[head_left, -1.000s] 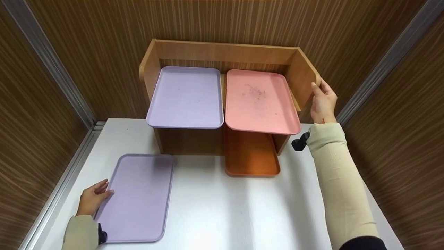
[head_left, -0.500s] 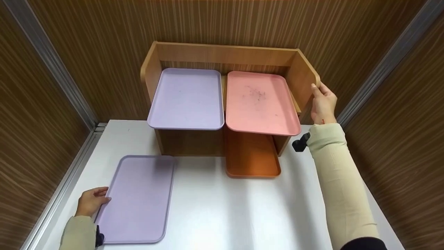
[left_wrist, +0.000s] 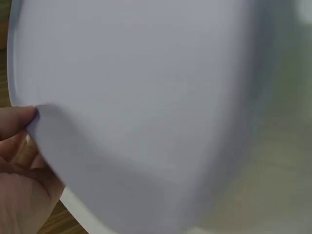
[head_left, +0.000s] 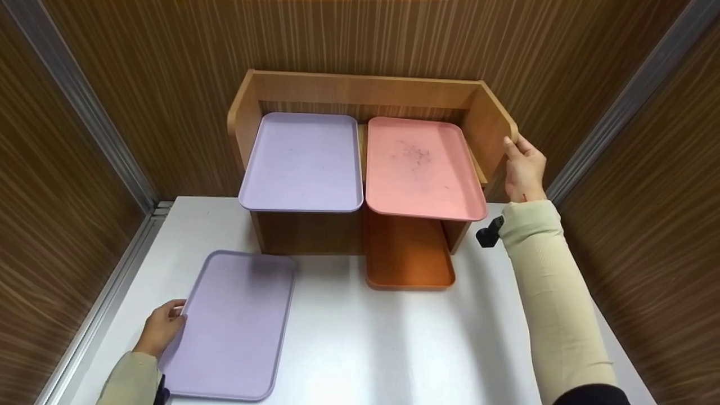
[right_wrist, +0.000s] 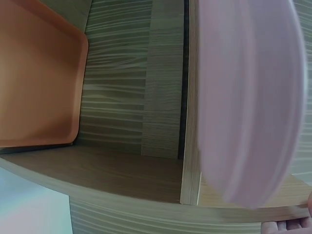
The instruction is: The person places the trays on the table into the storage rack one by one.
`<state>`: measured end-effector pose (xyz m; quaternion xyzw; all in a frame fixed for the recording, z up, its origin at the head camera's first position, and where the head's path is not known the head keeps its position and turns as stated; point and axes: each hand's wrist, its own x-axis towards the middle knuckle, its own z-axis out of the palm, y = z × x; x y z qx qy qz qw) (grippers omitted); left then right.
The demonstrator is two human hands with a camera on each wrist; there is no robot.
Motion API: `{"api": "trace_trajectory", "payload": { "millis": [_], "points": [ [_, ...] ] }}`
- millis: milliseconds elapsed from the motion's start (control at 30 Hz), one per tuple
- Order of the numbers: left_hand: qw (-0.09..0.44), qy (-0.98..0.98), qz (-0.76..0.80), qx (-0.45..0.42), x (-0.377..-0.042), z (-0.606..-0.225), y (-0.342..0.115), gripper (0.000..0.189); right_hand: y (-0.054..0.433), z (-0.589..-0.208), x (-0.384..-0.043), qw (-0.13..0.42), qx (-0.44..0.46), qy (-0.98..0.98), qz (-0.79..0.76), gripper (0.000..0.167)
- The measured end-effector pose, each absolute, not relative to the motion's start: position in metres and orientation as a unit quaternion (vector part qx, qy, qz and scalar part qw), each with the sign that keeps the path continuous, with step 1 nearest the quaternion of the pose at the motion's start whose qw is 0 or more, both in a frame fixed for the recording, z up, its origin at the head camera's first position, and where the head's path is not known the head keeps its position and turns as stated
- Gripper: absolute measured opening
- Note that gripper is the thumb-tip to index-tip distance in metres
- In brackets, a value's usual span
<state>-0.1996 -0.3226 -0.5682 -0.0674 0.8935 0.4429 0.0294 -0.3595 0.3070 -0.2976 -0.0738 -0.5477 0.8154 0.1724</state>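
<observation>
At the lower left of the head view, my left hand (head_left: 161,326) pinches the left rim of a lavender tray (head_left: 239,323). The left wrist view has the thumb (left_wrist: 18,119) on top of that rim and the other fingers below it. My right hand (head_left: 525,167) grips the front edge of the right side panel of a wooden shelf (head_left: 498,121). On the shelf's upper level lie a second lavender tray (head_left: 304,163) at left and a pink tray (head_left: 422,169) with dark marks at right. An orange tray (head_left: 409,259) sits in the lower right compartment, its front sticking out.
The shelf stands at the back of a white table (head_left: 337,349). Wood-grained walls (head_left: 365,34) enclose the table at the back and both sides. The lower left compartment (head_left: 309,232) shows a dark back surface. Both upper trays jut out past the shelf's front.
My left hand has slid down the lavender tray's left rim and taken hold of it. The tray has shifted slightly right. My right hand keeps its grip on the shelf panel.
</observation>
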Motion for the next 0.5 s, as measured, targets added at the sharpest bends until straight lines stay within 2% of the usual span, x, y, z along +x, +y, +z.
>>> {"api": "trace_trajectory", "payload": {
  "millis": [233, 500],
  "points": [
    [0.030, 0.882, 0.468, -0.051, -0.196, -0.562, -0.315, 0.042, 0.308, -0.298, -0.359, 0.171, -0.072, -0.543, 0.819, 0.048],
    [0.080, 0.804, 0.589, -0.015, -0.190, -0.559, -0.310, 0.059, 0.308, -0.301, -0.363, 0.183, -0.060, -0.528, 0.827, 0.047]
  ]
}}
